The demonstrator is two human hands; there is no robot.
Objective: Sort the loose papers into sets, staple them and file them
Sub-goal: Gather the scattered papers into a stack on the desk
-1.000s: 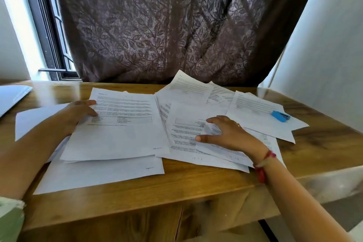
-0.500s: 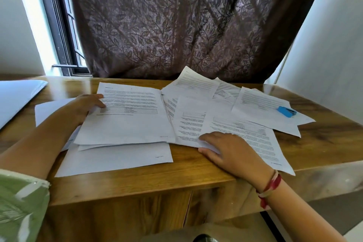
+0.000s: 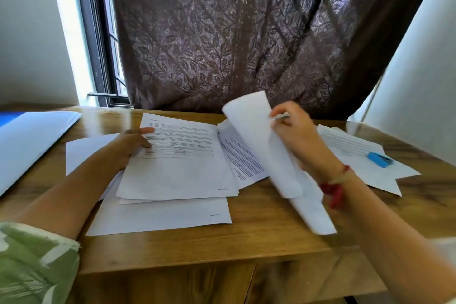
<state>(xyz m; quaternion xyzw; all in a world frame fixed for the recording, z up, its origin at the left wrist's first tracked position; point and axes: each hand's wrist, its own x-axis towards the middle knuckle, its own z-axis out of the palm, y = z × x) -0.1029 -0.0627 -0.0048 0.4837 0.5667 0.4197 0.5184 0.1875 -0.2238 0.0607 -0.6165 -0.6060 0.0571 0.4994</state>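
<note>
Holding a curled sheet (image 3: 261,148) aloft, the right grip (image 3: 296,136) pinches it; left grip (image 3: 130,143) lies flat on the stack (image 3: 180,173).

Left hand (image 3: 130,144): bare, forearm bare behind it. Sleeve (image 3: 34,261) far back from fingers, near elbow: light green fabric, white brush-like streaks, pale hem with rough edge.

Right hand (image 3: 296,136): bare, forearm bare. Thread band (image 3: 332,189) at wrist, just behind hand on side away from fingers: red strands wound together, thicker bunch of red hanging on underside. Thinner red strand on finger side of band, pale stretch between it and main bunch. Band blurred, finer detail not readable.
</note>
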